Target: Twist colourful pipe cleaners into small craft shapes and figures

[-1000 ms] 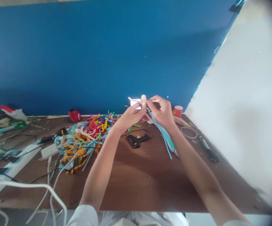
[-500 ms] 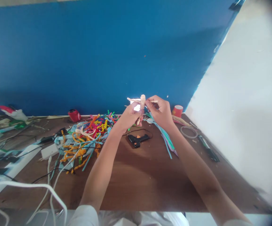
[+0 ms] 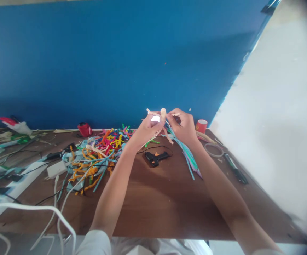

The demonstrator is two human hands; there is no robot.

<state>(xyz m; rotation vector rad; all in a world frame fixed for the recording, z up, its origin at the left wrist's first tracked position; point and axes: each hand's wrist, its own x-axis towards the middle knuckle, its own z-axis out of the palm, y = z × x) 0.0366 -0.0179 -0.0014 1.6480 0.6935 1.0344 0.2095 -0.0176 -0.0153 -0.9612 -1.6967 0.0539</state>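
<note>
Above the table's far middle, a pale peach pipe-cleaner figure (image 3: 163,114) is held up between my hands. It has a rounded head, thin arms out to both sides and limbs dangling below. My left hand (image 3: 150,128) is closed round its body. My right hand (image 3: 181,123) pinches its arm on the right side, the thumb and forefinger pressed together. A bright white screen (image 3: 155,118) glows behind the figure, mostly covered by my left hand. Below my hands lies a black glue gun (image 3: 156,158) with an orange trigger.
Left of my arms spreads a tangled pile of coloured pipe cleaners (image 3: 90,170). A power strip (image 3: 18,191) and white cables (image 3: 60,216) lie farther left. On the right are straight pipe cleaners (image 3: 187,159), a red cup (image 3: 201,125), a tape ring (image 3: 213,149) and a marker-like tool (image 3: 235,168).
The figure has turned slightly in my hands, and its lower limbs now hang out to the right. My right hand still pinches its arm. The view has shifted a little.
</note>
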